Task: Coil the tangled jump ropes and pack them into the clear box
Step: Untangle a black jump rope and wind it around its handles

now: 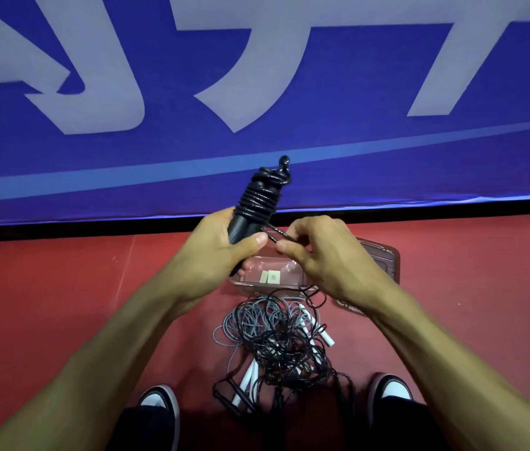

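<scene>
My left hand [215, 255] grips the black jump-rope handles [258, 203], glossy cord-wound, pointing up-away; my right hand [319, 255] pinches the loose cord end [278, 235] beside it.

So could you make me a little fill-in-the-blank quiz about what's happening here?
1. The left hand holds a rope bundle coloured ____.
2. The right hand pinches the rope's loose ____.
3. The clear box sits on a floor coloured ____.
4. The tangled ropes lie between the person's ____.

Answers: black; end; red; shoes
</scene>
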`<state>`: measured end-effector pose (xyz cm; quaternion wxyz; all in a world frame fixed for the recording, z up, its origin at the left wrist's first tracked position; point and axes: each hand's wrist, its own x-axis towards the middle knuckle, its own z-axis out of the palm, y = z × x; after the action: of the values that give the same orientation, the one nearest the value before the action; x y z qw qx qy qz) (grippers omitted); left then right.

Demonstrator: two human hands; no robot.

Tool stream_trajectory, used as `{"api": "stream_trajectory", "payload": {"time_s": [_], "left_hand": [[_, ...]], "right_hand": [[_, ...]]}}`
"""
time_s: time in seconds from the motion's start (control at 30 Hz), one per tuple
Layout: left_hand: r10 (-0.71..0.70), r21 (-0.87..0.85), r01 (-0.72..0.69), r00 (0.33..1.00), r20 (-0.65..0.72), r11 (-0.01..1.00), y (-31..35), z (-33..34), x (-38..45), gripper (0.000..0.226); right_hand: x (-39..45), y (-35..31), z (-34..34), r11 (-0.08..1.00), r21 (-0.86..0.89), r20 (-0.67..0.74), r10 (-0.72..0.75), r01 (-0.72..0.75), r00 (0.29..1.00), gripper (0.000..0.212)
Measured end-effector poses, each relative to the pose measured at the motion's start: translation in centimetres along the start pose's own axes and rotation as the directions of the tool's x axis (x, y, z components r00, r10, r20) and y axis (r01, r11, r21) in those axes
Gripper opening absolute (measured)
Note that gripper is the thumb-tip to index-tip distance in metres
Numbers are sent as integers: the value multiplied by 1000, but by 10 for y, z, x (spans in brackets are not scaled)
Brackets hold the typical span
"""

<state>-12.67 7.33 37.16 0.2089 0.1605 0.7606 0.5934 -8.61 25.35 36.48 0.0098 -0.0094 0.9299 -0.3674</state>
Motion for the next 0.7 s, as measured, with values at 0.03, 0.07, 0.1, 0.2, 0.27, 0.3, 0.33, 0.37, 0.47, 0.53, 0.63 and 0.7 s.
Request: {"api": "stream_trajectory", "payload": {"time_s": [0.03,0.07,0.1,0.2,0.27,0.3,0.33,0.37,0.47,0.53,0.63,0.7], "left_hand": [[3,11,-2,1000,-18,1000,0,3,1,17],[-11,-4,11,999,-40,1000,0,5,3,25],[-40,-41,38,997,-60,998,0,6,4,33],[-119,-206,109,992,-35,973,1,7,3,44],[-89,-282,96,995,39,954,0,6,1,40],[-56,-301,78,995,79,951,1,6,0,36],[-23,-296,55,994,111,953,-1,5,-1,32],[-2,-277,38,991,132,960,-1,4,0,30],[15,-170,8,991,133,985,-2,-1,1,34],[10,-39,-7,998,70,999,-2,-1,0,47],[33,64,-33,999,-5,997,-1,6,0,47],[43,2,-43,999,-13,999,1,7,-1,38]], "right_hand": [[0,0,1,1000,-8,11,-6,6,1000,22],[-1,0,3,1000,12,25,-14,14,1000,22],[-2,-1,4,999,45,34,-22,21,999,21],[-2,-4,0,995,96,40,-38,34,998,21],[-3,-8,-1,990,139,78,-27,16,997,28],[-3,-9,-2,987,158,91,-28,13,995,31],[-4,-10,-2,986,162,91,-43,28,995,32],[-4,-12,-3,987,152,80,-69,57,994,33],[-6,-14,-3,985,93,41,-148,144,988,37],[-6,-12,1,984,46,35,-174,172,984,33],[-6,-7,8,986,20,10,-168,168,986,25],[-5,-3,8,991,2,28,-133,133,991,35]]}}
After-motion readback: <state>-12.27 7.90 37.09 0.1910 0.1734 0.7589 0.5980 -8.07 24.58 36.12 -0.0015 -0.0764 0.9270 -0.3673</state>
